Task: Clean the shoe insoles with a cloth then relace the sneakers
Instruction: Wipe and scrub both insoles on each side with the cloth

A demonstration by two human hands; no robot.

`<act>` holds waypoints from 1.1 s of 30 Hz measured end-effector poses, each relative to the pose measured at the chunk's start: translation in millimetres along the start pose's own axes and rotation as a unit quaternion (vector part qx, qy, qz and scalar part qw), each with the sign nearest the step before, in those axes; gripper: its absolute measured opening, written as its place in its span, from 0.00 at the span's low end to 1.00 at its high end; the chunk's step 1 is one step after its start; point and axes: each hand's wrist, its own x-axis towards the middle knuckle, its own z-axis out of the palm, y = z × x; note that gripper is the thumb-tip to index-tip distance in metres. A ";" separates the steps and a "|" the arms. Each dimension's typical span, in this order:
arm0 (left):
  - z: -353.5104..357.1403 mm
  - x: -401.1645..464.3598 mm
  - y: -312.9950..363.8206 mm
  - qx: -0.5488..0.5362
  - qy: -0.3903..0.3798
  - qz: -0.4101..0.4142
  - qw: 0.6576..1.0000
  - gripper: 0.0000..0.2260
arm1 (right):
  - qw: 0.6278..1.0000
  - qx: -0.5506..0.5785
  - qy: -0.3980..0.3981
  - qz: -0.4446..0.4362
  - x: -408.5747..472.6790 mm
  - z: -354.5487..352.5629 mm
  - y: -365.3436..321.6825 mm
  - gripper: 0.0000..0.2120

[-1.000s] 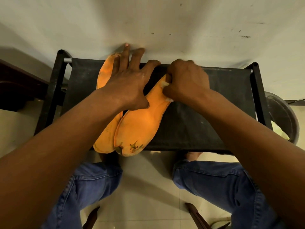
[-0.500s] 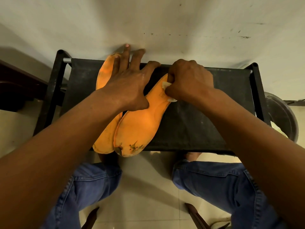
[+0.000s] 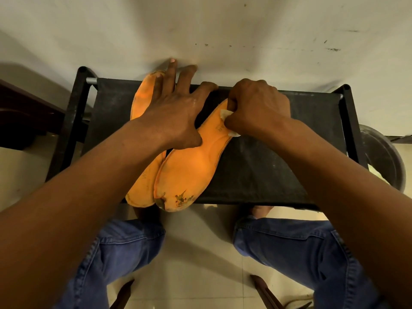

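I am pressing my left hand point(image 3: 169, 117), fingers spread wide, on two orange foam insoles point(image 3: 187, 172) lying side by side on the black fabric rack shelf point(image 3: 263, 166), while my right hand point(image 3: 256, 108) is bunching a small white cloth point(image 3: 224, 113) against the right insole. They are looking light, floppy, slightly grippy; pinning flat seems safest.

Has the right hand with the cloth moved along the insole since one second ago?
No, hardly. The right hand grips the cloth at the same far end of the right insole, equally close to the black stool's far edge.
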 end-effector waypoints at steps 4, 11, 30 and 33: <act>0.5 0.1 -0.7 0.000 0.000 0.001 1.000 0.51 | 1.000 -0.003 -0.004 0.003 0.5 -0.3 -0.7 0.18; -0.8 -0.1 0.4 -0.002 -0.003 0.000 1.000 0.51 | 1.000 -0.013 0.009 0.027 3.4 -4.9 4.4 0.16; -1.2 -0.9 1.7 -0.003 -0.009 -0.004 1.000 0.51 | 1.000 0.005 -0.009 0.001 2.7 -0.1 0.9 0.15; -1.3 -0.7 1.7 -0.009 -0.013 -0.006 1.000 0.51 | 0.998 0.024 -0.053 -0.028 -0.1 6.1 -7.6 0.11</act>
